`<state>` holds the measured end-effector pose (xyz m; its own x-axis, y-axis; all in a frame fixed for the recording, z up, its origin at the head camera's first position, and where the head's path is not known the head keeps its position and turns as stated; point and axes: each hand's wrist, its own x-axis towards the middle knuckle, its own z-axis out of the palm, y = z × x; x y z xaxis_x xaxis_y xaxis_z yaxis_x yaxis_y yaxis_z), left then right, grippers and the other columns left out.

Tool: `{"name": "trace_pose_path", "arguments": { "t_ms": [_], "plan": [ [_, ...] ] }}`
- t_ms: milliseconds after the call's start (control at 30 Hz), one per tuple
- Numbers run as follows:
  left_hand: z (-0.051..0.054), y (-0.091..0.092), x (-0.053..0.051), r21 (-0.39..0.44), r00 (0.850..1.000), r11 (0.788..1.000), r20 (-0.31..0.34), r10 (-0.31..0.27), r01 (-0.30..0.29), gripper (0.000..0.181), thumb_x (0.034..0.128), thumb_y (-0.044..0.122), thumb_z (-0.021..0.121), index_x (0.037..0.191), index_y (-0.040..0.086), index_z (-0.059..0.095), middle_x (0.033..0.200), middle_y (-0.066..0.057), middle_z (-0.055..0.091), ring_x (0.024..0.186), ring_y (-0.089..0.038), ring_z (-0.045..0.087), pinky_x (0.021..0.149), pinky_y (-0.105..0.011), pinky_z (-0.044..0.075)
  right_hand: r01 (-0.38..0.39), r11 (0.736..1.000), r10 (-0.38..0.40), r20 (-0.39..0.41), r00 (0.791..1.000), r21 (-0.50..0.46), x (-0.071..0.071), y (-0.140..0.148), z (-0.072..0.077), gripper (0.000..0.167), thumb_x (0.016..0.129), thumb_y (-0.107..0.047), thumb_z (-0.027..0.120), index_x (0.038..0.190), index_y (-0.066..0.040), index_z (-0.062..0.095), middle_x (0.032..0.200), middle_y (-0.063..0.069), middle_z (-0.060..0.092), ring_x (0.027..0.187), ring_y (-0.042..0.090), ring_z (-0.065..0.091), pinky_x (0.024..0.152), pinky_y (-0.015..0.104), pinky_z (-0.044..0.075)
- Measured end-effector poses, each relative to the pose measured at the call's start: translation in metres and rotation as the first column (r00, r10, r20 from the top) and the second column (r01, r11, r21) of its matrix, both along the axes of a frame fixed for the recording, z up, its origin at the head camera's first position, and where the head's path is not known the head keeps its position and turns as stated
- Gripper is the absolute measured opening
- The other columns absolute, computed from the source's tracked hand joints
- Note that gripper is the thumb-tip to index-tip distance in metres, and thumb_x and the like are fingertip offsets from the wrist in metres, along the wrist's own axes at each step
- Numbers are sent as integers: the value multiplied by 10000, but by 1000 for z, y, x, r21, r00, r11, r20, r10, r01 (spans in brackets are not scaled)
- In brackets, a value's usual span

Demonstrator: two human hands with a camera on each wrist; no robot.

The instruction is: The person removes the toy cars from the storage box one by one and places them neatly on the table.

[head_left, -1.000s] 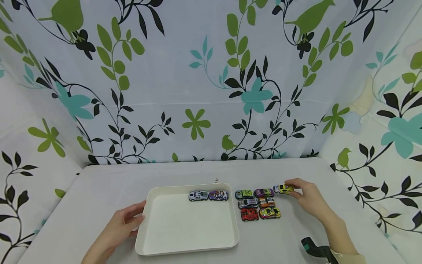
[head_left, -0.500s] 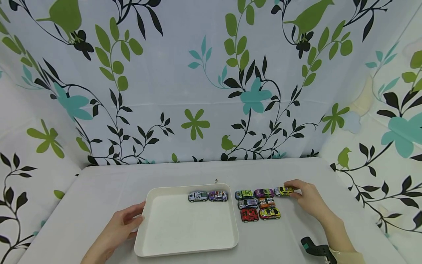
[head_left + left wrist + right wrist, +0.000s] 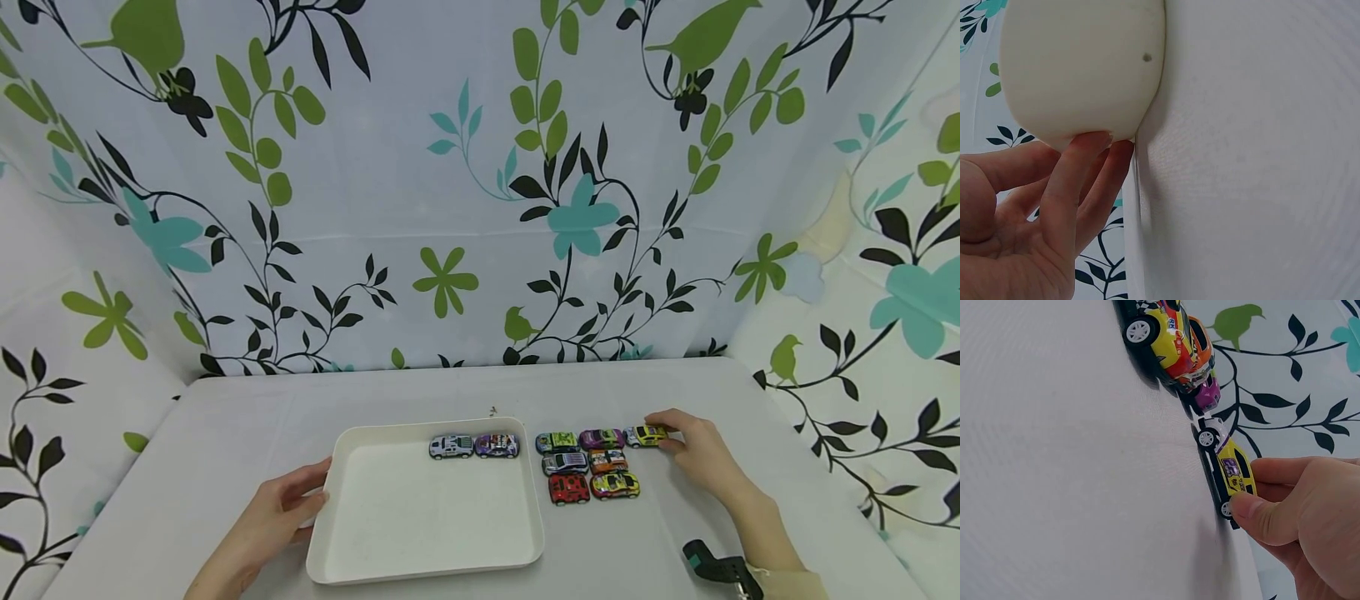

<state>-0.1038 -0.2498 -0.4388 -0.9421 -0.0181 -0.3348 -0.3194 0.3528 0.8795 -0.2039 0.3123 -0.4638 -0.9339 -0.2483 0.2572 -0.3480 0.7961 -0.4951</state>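
At the right end of the back row of toy cars, my right hand (image 3: 701,454) pinches a yellow and white toy car (image 3: 1230,465) between thumb and fingers. The car's wheels are at the white tabletop. Its front is close to a purple toy car (image 3: 602,438). My left hand (image 3: 273,508) holds the left rim of a cream rectangular tray (image 3: 420,575), its fingertips against the tray's outer wall in the left wrist view. Inside the tray, along its back right, a silver toy car (image 3: 451,447) and a purple-blue toy car (image 3: 497,446) stand end to end.
Right of the tray stand a green toy car (image 3: 557,442), a grey one (image 3: 564,463), an orange one (image 3: 607,460), a red one (image 3: 568,489) and a yellow one (image 3: 615,485). A black device (image 3: 720,567) is by the right wrist. Patterned cloth (image 3: 337,167) surrounds the table.
The yellow and white toy car in my right hand has shifted very slightly toward me. My left hand and the tray look nearly the same.
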Motion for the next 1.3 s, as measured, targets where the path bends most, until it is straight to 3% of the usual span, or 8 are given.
{"name": "trace_pose_path", "arguments": {
  "t_ms": [1300],
  "plan": [
    [3, 1, -1, -5, 1000, 1000, 6, -2, 2, 554, 1000, 121, 604, 1509, 26, 408, 1496, -271, 447, 1214, -328, 607, 846, -460, 604, 24, 1000, -24, 15, 1000, -13, 0, 0, -3, 424, 795, 172, 640, 1174, -12, 690, 1162, 184, 705, 1134, 442, 625, 968, 630, 483]
  ]
}}
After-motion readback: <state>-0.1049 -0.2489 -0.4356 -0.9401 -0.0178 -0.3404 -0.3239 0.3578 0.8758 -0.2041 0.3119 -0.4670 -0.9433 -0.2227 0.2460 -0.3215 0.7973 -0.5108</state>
